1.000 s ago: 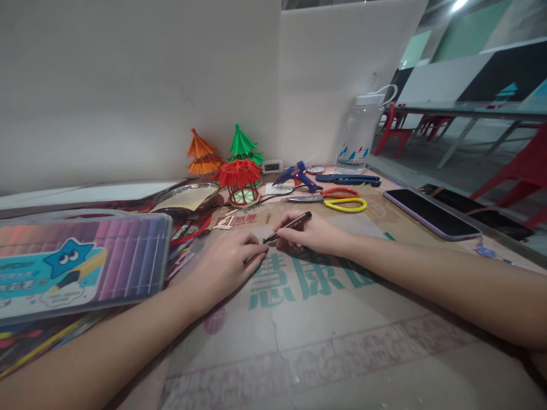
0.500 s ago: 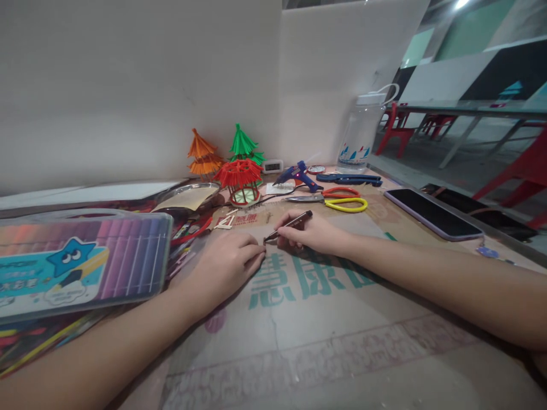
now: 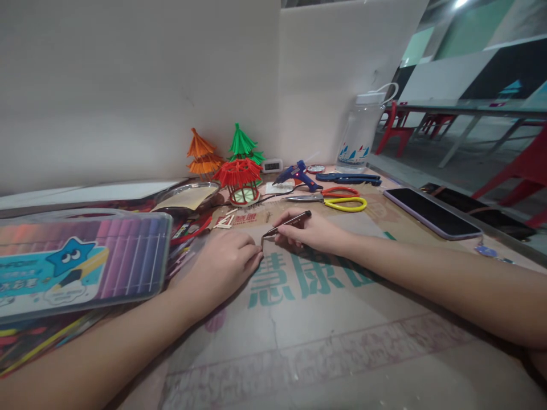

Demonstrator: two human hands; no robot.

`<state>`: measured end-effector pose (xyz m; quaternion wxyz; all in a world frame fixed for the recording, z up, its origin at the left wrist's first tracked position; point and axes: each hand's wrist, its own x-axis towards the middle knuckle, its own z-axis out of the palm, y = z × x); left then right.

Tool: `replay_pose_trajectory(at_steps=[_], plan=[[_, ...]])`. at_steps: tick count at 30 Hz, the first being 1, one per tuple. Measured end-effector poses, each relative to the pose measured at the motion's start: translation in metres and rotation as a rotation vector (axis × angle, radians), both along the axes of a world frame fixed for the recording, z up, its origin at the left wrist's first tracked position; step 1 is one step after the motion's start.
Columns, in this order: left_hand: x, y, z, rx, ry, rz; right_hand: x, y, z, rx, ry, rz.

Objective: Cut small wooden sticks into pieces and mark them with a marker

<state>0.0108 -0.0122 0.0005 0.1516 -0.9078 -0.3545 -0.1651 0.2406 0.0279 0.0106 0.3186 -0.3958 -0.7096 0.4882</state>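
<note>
Right of a pale wall (image 3: 128, 85), red chairs (image 3: 398, 134) stand by a long table (image 3: 457, 109); a light (image 3: 460, 3) glows overhead.

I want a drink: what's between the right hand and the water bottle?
In the head view, red-and-yellow-handled scissors lie nearer the right hand, then a blue tool nearer the water bottle.
</note>
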Motion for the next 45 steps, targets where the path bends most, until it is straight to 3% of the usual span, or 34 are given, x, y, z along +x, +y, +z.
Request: replay_pose_trajectory(at_steps=[19,31,45], plan=[[-0.0015,-0.0039,0.003,0.045,0.05,-0.015,0.0005,-0.0023,0.0022,-0.014,0.0,0.011],[-0.0031,0.0027,-0.0057,-0.018,-0.12,-0.107,0.0009,-0.0017,0.001,0.022,0.007,0.021],[-0.0008,0.0034,-0.0021,0.01,-0.049,-0.127,0.0029,0.0027,-0.0043,0.033,0.024,0.023]])
